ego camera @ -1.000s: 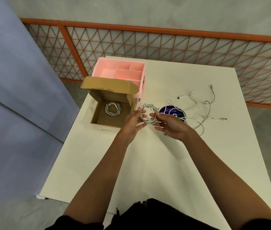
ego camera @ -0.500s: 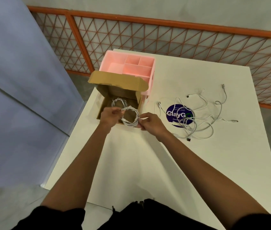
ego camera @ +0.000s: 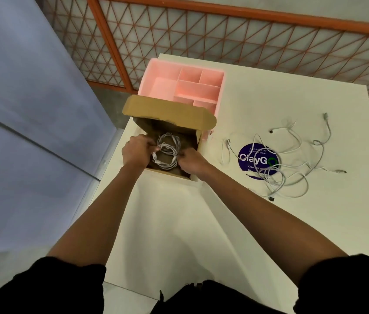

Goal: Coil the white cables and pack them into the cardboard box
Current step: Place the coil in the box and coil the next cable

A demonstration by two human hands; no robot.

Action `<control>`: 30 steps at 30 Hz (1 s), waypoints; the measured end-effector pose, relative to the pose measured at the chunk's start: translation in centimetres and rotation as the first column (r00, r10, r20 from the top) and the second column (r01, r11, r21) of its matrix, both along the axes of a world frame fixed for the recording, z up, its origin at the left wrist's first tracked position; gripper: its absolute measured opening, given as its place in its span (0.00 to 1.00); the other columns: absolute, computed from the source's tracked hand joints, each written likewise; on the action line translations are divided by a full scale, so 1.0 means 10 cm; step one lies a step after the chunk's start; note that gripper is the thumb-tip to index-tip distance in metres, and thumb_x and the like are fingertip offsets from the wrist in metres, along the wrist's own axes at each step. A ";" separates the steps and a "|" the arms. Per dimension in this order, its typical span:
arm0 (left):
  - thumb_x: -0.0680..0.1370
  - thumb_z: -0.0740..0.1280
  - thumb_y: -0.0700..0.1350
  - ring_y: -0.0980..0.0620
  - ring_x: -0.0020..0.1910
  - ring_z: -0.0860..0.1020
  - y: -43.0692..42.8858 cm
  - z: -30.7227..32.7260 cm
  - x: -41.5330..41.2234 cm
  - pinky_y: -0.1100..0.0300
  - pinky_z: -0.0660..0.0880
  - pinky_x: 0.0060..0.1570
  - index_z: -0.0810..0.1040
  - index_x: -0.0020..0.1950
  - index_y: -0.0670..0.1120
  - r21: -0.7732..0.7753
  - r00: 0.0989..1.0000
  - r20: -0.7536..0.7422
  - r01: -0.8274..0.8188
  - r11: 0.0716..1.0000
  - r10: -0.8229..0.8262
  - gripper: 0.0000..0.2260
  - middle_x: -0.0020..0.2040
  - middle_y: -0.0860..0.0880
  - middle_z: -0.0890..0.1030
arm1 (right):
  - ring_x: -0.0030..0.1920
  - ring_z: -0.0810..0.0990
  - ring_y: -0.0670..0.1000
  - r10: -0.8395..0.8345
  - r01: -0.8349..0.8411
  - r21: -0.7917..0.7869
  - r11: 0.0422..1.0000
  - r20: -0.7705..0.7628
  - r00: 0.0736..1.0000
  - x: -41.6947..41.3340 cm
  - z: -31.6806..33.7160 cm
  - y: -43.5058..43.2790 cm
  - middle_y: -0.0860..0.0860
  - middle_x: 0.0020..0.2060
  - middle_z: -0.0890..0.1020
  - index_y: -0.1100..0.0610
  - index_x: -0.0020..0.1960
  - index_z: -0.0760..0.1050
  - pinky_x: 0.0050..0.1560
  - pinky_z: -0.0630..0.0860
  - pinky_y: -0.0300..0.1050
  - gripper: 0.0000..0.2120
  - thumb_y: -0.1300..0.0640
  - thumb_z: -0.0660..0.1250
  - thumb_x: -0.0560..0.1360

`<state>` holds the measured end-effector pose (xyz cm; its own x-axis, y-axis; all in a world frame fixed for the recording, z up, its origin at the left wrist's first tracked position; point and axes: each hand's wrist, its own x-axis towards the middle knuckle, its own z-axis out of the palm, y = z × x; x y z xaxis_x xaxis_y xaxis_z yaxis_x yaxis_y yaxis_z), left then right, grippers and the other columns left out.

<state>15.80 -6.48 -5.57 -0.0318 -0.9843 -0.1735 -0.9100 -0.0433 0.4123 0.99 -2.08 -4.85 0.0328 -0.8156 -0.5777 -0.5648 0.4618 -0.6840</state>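
Together, both hands (ego camera: pixel 135 151) (ego camera: pixel 192 160) pinch a coiled cable (ego camera: pixel 165 155) (inside cardboard box (ego camera: pixel 170 109)).

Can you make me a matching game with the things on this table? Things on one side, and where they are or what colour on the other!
Things:
1. coil
2. loose cables
3. tray
4. sticker

Clues:
A. pink, behind the box
B. round and purple
C. inside the box
D. spread out on the table

Pairs: 1-C, 2-D, 3-A, 4-B
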 end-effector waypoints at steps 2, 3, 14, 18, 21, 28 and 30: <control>0.77 0.67 0.49 0.45 0.43 0.77 -0.02 0.00 -0.01 0.56 0.71 0.42 0.83 0.52 0.45 -0.014 0.995 0.093 0.045 0.999 -0.044 0.10 0.49 0.44 0.82 | 0.48 0.75 0.55 0.036 -0.036 0.002 0.999 0.000 0.999 0.03 -0.01 -0.04 0.59 0.50 0.77 0.64 0.60 0.74 0.45 0.70 0.44 0.14 0.61 0.56 0.79; 0.78 0.66 0.49 0.45 0.43 0.76 -0.02 -0.01 -0.01 0.57 0.69 0.41 0.82 0.53 0.45 -0.015 0.988 0.141 0.059 0.998 -0.056 0.09 0.49 0.44 0.81 | 0.48 0.74 0.55 0.049 -0.049 0.003 0.999 0.000 0.999 0.05 -0.02 -0.05 0.58 0.49 0.76 0.63 0.60 0.74 0.45 0.69 0.43 0.14 0.62 0.56 0.79; 0.79 0.64 0.46 0.44 0.47 0.76 0.07 -0.12 -0.04 0.49 0.68 0.55 0.80 0.52 0.45 -0.069 0.963 0.265 0.074 0.995 -0.054 0.07 0.49 0.44 0.80 | 0.59 0.75 0.58 0.059 -0.059 -0.026 0.998 0.004 0.998 0.06 0.00 -0.04 0.58 0.60 0.78 0.62 0.62 0.75 0.55 0.72 0.45 0.15 0.62 0.56 0.79; 0.79 0.64 0.51 0.43 0.47 0.77 0.34 -0.13 -0.08 0.48 0.73 0.49 0.79 0.56 0.45 -0.237 0.995 0.023 -0.085 0.968 0.093 0.12 0.50 0.45 0.80 | 0.60 0.75 0.55 0.021 -0.016 -0.129 0.991 0.036 0.999 -0.10 0.13 0.15 0.55 0.60 0.78 0.60 0.63 0.74 0.56 0.70 0.41 0.15 0.63 0.57 0.79; 0.79 0.63 0.50 0.44 0.47 0.79 0.61 -0.15 -0.26 0.50 0.73 0.47 0.79 0.54 0.45 -0.334 0.998 -0.062 -0.041 0.942 0.021 0.11 0.50 0.45 0.81 | 0.59 0.77 0.53 0.020 -0.013 -0.166 0.986 0.037 0.999 -0.31 0.17 0.29 0.54 0.58 0.80 0.59 0.61 0.76 0.55 0.70 0.38 0.13 0.64 0.59 0.78; 0.80 0.61 0.50 0.46 0.36 0.80 0.93 -0.05 -0.99 0.54 0.77 0.35 0.78 0.50 0.43 -0.420 0.946 -0.207 0.145 0.896 -0.250 0.11 0.40 0.45 0.82 | 0.48 0.83 0.52 -0.020 0.026 -0.236 0.971 0.030 0.999 -1.04 0.32 0.50 0.55 0.50 0.83 0.60 0.56 0.78 0.35 0.70 0.22 0.11 0.63 0.58 0.80; 0.81 0.61 0.49 0.44 0.35 0.79 0.96 -0.04 -1.20 0.52 0.76 0.34 0.77 0.51 0.43 -0.373 0.918 -0.262 0.189 0.908 -0.298 0.11 0.41 0.45 0.81 | 0.45 0.81 0.51 -0.082 0.080 -0.269 0.960 0.002 0.997 -1.26 0.32 0.54 0.56 0.49 0.84 0.60 0.55 0.78 0.33 0.69 0.21 0.11 0.64 0.58 0.79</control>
